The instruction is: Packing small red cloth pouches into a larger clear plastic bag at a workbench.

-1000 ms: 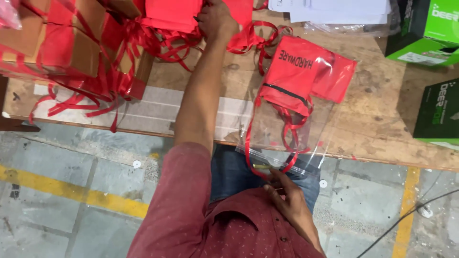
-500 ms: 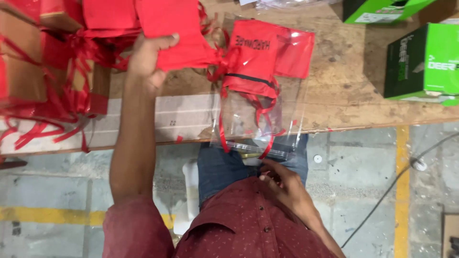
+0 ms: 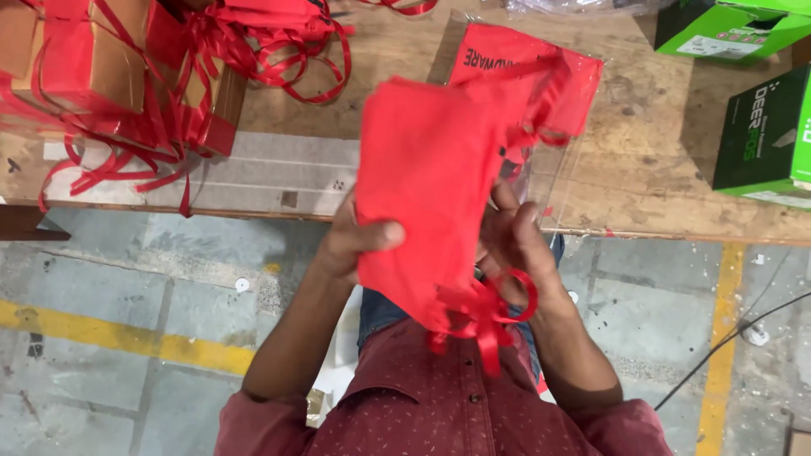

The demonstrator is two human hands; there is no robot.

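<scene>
I hold a red cloth bag [image 3: 427, 181] up in front of me with both hands, its red ribbon ends [image 3: 486, 321] dangling toward my shirt. My left hand [image 3: 355, 241] grips its left edge, thumb across the front. My right hand [image 3: 515, 245] holds the right edge from behind, with a ribbon loop round the fingers. Behind the bag, a clear plastic pouch with red trim [image 3: 541, 80] lies on the wooden table [image 3: 650, 135] near its front edge.
A heap of red ribbon and red-and-brown boxes [image 3: 127, 76] fills the table's left end. Green cartons [image 3: 764, 127] stand at the right. Below the table edge is grey concrete floor with yellow lines [image 3: 118, 338] and a black cable [image 3: 743, 329].
My left hand pulled a red bag off the pile at the left and brought it to the middle. My right hand rose from my lap and took hold of it.
</scene>
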